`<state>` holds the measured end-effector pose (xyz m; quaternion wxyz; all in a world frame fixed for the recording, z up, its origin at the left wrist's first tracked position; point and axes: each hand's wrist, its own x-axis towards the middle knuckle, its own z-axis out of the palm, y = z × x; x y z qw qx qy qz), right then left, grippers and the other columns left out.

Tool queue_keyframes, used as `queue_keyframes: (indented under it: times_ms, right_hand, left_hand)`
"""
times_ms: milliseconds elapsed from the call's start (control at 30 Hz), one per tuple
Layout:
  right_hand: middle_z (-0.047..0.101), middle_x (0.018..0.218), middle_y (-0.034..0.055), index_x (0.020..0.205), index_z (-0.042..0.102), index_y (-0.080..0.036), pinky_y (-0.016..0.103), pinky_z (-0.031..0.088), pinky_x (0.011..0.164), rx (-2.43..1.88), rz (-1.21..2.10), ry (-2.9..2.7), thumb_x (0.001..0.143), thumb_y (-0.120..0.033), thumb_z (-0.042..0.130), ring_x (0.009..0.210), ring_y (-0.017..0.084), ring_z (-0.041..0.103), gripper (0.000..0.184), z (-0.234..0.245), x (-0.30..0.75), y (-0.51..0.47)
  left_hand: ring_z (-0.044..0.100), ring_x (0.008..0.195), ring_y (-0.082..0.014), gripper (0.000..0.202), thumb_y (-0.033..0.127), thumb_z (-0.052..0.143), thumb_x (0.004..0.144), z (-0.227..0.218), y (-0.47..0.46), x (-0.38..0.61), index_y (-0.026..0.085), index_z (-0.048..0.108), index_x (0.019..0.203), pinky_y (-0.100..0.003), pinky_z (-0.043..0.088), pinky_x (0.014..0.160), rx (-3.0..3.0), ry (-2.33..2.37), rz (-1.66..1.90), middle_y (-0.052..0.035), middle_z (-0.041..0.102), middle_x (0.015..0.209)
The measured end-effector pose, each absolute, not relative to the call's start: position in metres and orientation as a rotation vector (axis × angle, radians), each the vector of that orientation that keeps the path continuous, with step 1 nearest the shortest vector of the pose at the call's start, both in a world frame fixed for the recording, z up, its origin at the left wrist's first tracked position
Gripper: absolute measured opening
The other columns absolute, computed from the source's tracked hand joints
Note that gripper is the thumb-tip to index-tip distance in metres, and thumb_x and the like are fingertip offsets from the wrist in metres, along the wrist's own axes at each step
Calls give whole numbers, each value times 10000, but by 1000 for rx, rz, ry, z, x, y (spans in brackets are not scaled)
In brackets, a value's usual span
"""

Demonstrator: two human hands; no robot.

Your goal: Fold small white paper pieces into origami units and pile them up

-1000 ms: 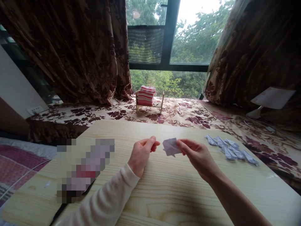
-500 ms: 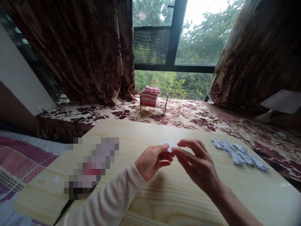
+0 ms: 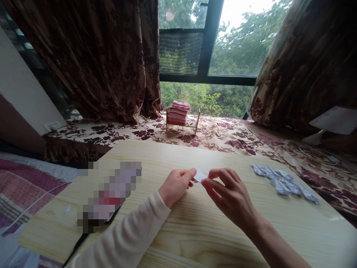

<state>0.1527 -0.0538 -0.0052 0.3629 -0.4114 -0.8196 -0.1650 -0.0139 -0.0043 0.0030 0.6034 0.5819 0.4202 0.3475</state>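
Observation:
Both hands meet over the middle of a pale wooden board (image 3: 195, 230). My left hand (image 3: 176, 185), in a cream sleeve, pinches the left edge of a small folded piece of white paper (image 3: 199, 175). My right hand (image 3: 227, 191) pinches the paper's right side with thumb and fingertips. Most of the paper is hidden between the fingers. A row of several folded white paper figures (image 3: 283, 182) lies on the board to the right of my right hand.
A blurred-out flat object (image 3: 107, 193) lies on the board's left part. Behind the board is a floral-covered ledge with a small wooden rack holding striped red-and-white cloth (image 3: 180, 115). Dark floral curtains (image 3: 92, 59) flank a window. A white lamp (image 3: 329, 121) stands at the far right.
The paper was held in my right hand alone, spread wider; my left hand has closed in and both now pinch it, folded smaller and lower over the board.

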Motion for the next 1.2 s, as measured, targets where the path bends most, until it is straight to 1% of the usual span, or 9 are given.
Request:
queue_keyframes:
  times_ms: [33,100,200,300,433,600,833,1000,1200]
  right_hand:
    - [588,856,63,881,634,-197,309,400,692,-1071,-402,-2135,839,-110,534,770,166,493,139,-9,154,-54]
    - [588,832,58,873,629,-186,299,393,678,-1071,-347,-2225,845,-103,522,749,158,480,138,-18,156,-57]
    - [589,815,58,882,623,-172,293,385,664,-1063,-271,-2317,850,-100,511,738,157,470,137,-30,160,-62]
    - [591,833,64,882,620,-173,297,383,671,-1094,-211,-2310,868,-118,495,755,162,469,137,-34,161,-65]
    - [589,795,61,816,618,-178,294,383,663,-1088,-164,-2320,890,-142,462,740,159,478,177,-33,160,-64]
    - [585,773,57,817,621,-173,295,378,657,-1113,-158,-2332,888,-138,458,726,161,485,181,-32,159,-64]
    - [577,753,49,789,619,-179,300,357,649,-1181,-151,-2360,903,-155,430,700,161,471,222,-32,158,-68]
    - [574,737,48,731,588,-169,300,340,639,-1187,-137,-2370,908,-156,420,694,163,468,244,-29,156,-68]
    - [572,721,35,776,602,-179,294,329,621,-1176,-145,-2372,914,-170,417,663,156,458,231,-29,155,-68]
  left_hand:
    - [542,701,-157,292,383,533,798,2,-5,-18,126,654,732,-284,424,690,1545,1056,892,-43,615,728]
    - [549,812,-179,212,298,555,791,-3,-9,-25,144,661,891,-312,427,777,1816,1186,1068,-63,635,886]
    - [544,907,-190,163,187,541,788,-14,-20,-31,161,668,887,-330,412,853,2120,1053,1010,-68,622,919]
    - [541,897,-195,147,134,586,745,-24,-30,-29,188,670,853,-349,400,854,2301,947,830,-43,638,899]
    - [530,901,-201,114,138,590,752,-28,-32,-24,186,658,831,-367,382,850,2403,979,753,-34,652,902]
    - [528,893,-202,90,155,580,776,-27,-30,-22,190,655,811,-371,370,844,2423,999,745,-35,655,894]
    - [519,885,-192,72,140,602,763,-27,-31,-21,186,656,778,-371,365,851,2411,1027,748,-18,654,878]
    - [517,894,-198,73,149,594,772,-27,-31,-20,181,659,781,-377,373,850,2411,1029,739,-25,654,891]
    - [517,911,-212,99,148,581,776,-26,-31,-21,187,671,795,-388,380,849,2409,1030,731,-35,654,904]
